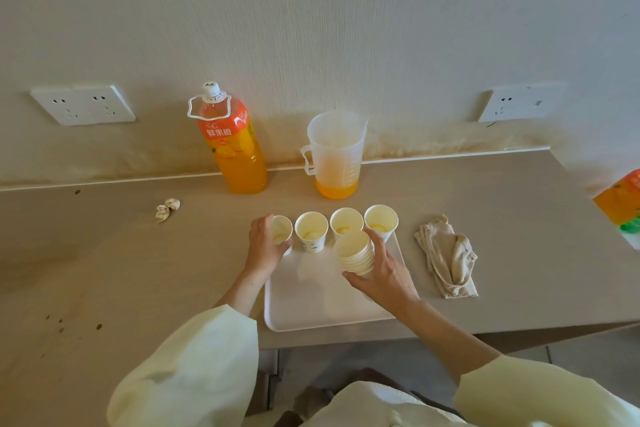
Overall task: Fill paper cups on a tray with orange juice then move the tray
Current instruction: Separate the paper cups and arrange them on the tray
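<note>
A white tray [311, 302] lies on the table in front of me. Along its far edge stands a row of paper cups with traces of orange juice in them. My left hand [265, 246] grips the leftmost cup [281, 230]. Beside it stand a second cup [311, 230], a third cup [346, 222] and a fourth cup [381, 220]. My right hand [382, 274] holds a stack of nested paper cups [355, 251], tilted, just above the tray. Behind the tray, a clear jug [336, 156] has a little juice at its bottom.
An orange juice bottle [230, 146], capped, stands left of the jug by the wall. A crumpled beige cloth [448, 256] lies right of the tray. A crumpled paper scrap [167, 209] lies at the left. An orange carton [621, 204] sits at the right edge.
</note>
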### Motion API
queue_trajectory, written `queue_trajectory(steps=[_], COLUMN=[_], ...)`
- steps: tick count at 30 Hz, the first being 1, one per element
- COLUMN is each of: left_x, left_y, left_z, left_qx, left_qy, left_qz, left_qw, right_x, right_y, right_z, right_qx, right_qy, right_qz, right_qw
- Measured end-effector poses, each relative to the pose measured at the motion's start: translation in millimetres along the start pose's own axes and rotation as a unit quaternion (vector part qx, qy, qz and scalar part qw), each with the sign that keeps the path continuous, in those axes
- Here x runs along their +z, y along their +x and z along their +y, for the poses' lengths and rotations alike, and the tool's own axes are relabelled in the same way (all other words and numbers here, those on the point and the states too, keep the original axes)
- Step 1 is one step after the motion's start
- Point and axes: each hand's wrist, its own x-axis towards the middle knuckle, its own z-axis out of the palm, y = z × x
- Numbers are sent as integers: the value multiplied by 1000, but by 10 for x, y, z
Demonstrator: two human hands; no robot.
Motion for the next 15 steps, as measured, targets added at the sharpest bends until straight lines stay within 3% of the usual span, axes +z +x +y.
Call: queue_trajectory(steps=[7,12,15], left_x=[-22,-50,-8], left_y=[-34,-335,-614], left_z=[-27,205,374], left_qx=[7,92,74], left_qy=[19,-18,-97], left_qz=[-9,69,16], left_qw=[1000,993,992], right_x=[8,60,126], right_y=[-7,-7,6], right_z=[-23,-62,-133], right_qx=[3,-6,-19], right_qy=[8,3,-11], right_qz=[12,2,-13], right_qw=[1000,1000,1000])
